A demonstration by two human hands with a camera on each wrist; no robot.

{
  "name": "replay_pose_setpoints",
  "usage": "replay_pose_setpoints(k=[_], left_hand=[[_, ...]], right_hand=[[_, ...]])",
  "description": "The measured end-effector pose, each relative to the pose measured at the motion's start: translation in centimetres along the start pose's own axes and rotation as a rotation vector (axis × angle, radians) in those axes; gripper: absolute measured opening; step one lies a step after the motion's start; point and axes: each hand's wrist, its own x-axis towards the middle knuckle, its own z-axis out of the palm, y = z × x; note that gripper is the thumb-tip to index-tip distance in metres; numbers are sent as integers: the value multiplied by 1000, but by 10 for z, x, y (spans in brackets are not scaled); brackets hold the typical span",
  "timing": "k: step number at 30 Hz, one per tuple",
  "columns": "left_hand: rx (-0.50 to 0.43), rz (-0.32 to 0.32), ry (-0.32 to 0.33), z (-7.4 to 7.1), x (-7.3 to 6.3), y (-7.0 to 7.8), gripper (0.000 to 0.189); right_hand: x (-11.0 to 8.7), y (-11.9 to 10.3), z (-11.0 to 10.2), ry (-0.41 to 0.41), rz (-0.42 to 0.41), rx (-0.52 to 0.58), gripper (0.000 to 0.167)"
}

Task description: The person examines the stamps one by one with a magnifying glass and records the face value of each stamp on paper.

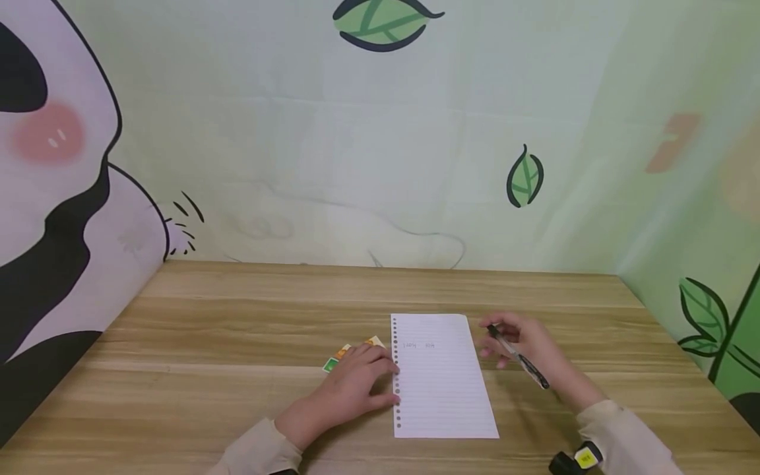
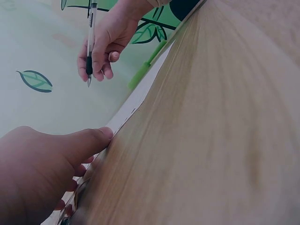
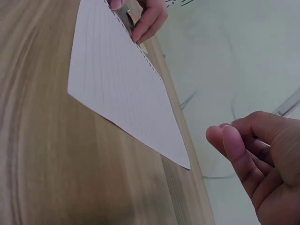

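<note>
Pen (image 1: 526,363) raised beside paper (image 1: 442,389)

The right hand (image 1: 527,335) pinches the pen between thumb and fingers. The left hand (image 1: 353,377), relaxed and gripping nothing, touches the paper's holed edge; cards (image 1: 331,364) lie partly under it on the table (image 1: 208,369).

I find handwriting (image 1: 418,346) toward the top edge of my lined sheet (image 1: 445,392), illegible; the yellow wrist label (image 1: 586,458), likewise.
</note>
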Motion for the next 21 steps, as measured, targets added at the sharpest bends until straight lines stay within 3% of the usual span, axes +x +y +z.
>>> replay_pose_setpoints(k=[5, 14, 21], left_hand=[[-1, 4, 3, 1, 0, 0, 39], [-7, 14, 15, 1, 0, 0, 39], [-6, 8, 12, 0, -1, 1, 39]], right_hand=[[-4, 7, -5, 4, -19, 6, 34], [-10, 12, -8, 151, -25, 19, 34], [-11, 17, -10, 236, -22, -26, 24]])
